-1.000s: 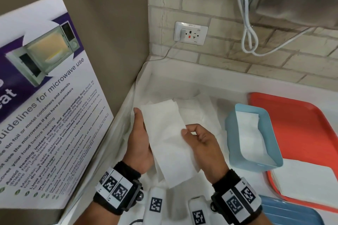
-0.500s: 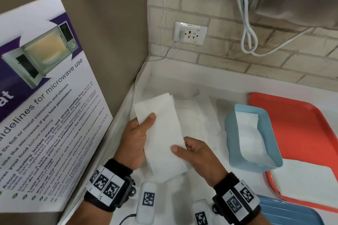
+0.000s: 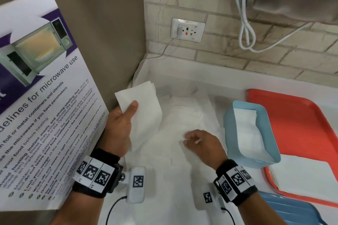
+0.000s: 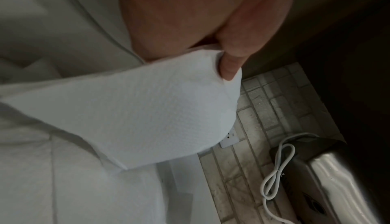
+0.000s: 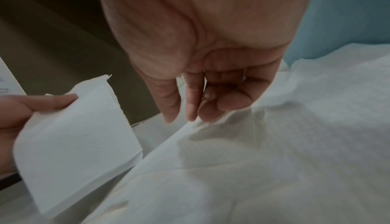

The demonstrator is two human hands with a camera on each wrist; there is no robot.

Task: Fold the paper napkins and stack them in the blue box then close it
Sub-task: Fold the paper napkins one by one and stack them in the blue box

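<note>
My left hand (image 3: 131,108) holds a folded white napkin (image 3: 144,111) up at the left, thumb on top, fingers hidden under it; the left wrist view shows the napkin (image 4: 147,111) pinched at its edge. My right hand (image 3: 190,138) is down on the pile of loose napkins (image 3: 182,115). In the right wrist view its curled fingertips (image 5: 191,111) pinch the raised edge of the top loose napkin (image 5: 274,144). The blue box (image 3: 256,162) stands open to the right, with folded napkins (image 3: 247,129) inside.
An orange tray (image 3: 301,115) lies behind the box with a white sheet (image 3: 301,175) on it. A blue lid (image 3: 292,210) lies at the front right. A microwave poster (image 3: 36,115) leans at the left. The brick wall carries a socket (image 3: 188,30) and white cable (image 3: 247,33).
My right hand let go of the folded napkin and dropped to the loose pile. My left hand carried the folded napkin left and slightly back.
</note>
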